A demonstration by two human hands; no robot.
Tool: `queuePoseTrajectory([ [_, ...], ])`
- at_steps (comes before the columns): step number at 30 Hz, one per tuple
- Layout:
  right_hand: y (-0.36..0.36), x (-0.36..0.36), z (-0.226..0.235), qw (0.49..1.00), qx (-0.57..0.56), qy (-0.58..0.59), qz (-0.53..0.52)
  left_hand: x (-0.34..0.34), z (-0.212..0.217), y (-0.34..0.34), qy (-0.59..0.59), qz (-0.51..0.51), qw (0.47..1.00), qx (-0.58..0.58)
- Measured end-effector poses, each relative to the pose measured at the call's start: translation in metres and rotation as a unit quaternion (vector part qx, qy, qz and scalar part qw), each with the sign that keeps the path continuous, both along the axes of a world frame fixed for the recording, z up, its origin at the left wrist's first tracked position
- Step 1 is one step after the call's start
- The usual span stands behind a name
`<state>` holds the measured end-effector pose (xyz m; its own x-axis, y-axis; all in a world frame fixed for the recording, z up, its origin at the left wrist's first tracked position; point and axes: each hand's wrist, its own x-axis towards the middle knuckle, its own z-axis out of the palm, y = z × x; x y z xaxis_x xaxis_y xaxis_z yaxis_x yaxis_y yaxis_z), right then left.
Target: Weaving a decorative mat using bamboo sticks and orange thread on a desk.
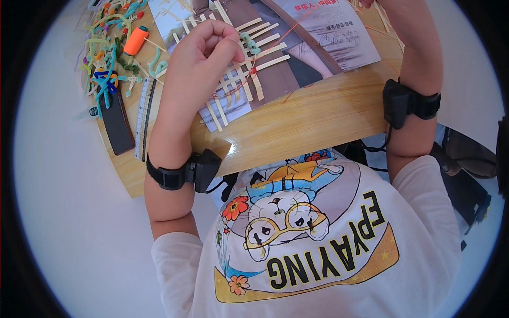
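Observation:
My left hand (212, 50) is closed over the left part of a lattice of pale flat wooden sticks (271, 49). Its thumb and curled fingers press together, and whatever lies between them is hidden. Beside the thumb a pale green fuzzy pipe cleaner (251, 44) is wound onto the lattice. A thin orange-red thread (281, 38) is looped round stick crossings and stretches up to the right. My right hand (367, 2) is raised at the top edge, mostly cut off, so its grip is hidden. Under the lattice lies a printed magazine sheet (347, 53).
Left of the lattice lie an orange spool (136, 41), a heap of coloured pipe cleaners (108, 53), a clear ruler (142, 119) and a dark phone-like slab (116, 124). The wooden table's (307, 114) curved near edge runs before my torso. Black bands (183, 170) circle both forearms.

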<state>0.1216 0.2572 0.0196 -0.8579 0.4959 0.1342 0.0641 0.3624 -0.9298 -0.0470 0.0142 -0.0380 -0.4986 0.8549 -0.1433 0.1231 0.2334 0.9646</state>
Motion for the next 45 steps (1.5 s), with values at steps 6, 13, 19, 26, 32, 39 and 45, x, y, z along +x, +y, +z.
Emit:
queuePoseTrajectory([
  [6, -0.004, -0.002, -0.004, 0.999, -0.018, 0.025, 0.025, 0.002, 0.001, 0.0, 0.008, 0.002, 1.0, 0.006],
  [13, -0.002, 0.0, -0.006, 0.998, -0.027, 0.064, -0.011, 0.001, -0.001, 0.0, -0.003, -0.006, 1.0, 0.01],
  [19, -0.004, 0.006, 0.011, 0.992, -0.086, 0.055, 0.078, 0.002, 0.001, -0.001, 0.01, -0.007, 1.0, 0.011],
  [26, 0.003, 0.006, -0.001, 0.999, -0.028, 0.007, -0.03, 0.001, 0.004, -0.001, 0.006, -0.031, 0.999, -0.01],
  [32, 0.007, 0.003, -0.003, 0.978, -0.082, 0.186, 0.052, 0.003, 0.006, 0.0, 0.008, -0.03, 0.999, -0.013],
  [39, -0.021, -0.002, 0.012, 0.949, 0.075, 0.3, -0.062, 0.007, 0.007, -0.001, 0.027, -0.041, 0.999, 0.001],
  [45, -0.049, -0.013, 0.048, 0.953, 0.068, 0.295, 0.004, 0.01, 0.011, 0.0, 0.014, -0.095, 0.995, 0.026],
])
